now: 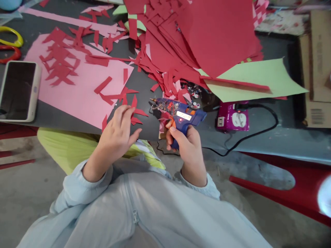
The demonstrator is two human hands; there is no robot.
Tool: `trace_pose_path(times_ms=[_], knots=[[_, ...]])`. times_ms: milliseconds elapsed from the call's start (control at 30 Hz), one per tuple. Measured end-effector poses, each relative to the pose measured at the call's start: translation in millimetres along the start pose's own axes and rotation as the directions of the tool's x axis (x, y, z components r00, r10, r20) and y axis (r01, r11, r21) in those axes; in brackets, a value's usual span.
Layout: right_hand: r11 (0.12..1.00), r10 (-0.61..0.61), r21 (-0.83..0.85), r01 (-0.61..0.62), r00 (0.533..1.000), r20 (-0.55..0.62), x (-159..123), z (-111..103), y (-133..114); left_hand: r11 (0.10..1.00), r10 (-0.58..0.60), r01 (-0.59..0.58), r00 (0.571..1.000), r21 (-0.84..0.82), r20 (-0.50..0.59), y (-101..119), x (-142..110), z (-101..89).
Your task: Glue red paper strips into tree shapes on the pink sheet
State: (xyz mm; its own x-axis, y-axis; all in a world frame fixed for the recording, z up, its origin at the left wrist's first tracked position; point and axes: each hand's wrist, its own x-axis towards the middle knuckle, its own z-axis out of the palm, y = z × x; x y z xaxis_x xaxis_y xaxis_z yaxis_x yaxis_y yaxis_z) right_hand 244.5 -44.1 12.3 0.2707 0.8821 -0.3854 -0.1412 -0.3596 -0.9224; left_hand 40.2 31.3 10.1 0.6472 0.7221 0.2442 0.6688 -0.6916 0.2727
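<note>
My right hand is wrapped round the grip of a blue glue gun, its nozzle pointing left over the dark table. A finger lies on the orange trigger. My left hand rests at the table's near edge, fingers pressed on small red paper pieces just left of the nozzle. A black cord runs from the gun to a purple power strip.
A pink sheet strewn with red strips lies at left, beside a phone and scissors handles. A heap of red paper and a green sheet fill the back. Cardboard boxes stand right.
</note>
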Motion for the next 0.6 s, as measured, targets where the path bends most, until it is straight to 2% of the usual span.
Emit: trace_pose_path(times_ms=[200,433,600], knots=[[1.0,0.001,-0.016,-0.001,1.0,-0.005,-0.4,0.1,0.4,1.0,-0.019,0.02,0.999,-0.017,0.036,-2.1,0.1,2.4],[1.0,0.011,-0.006,-0.012,1.0,-0.009,-0.5,-0.3,0.5,0.994,0.002,-0.012,0.996,0.108,0.094,3.3,1.5,6.7],[1.0,0.011,-0.002,-0.011,1.0,-0.007,-0.7,0.5,-0.2,0.994,-0.018,0.003,0.991,0.111,0.135,6.4,2.2,3.4]])
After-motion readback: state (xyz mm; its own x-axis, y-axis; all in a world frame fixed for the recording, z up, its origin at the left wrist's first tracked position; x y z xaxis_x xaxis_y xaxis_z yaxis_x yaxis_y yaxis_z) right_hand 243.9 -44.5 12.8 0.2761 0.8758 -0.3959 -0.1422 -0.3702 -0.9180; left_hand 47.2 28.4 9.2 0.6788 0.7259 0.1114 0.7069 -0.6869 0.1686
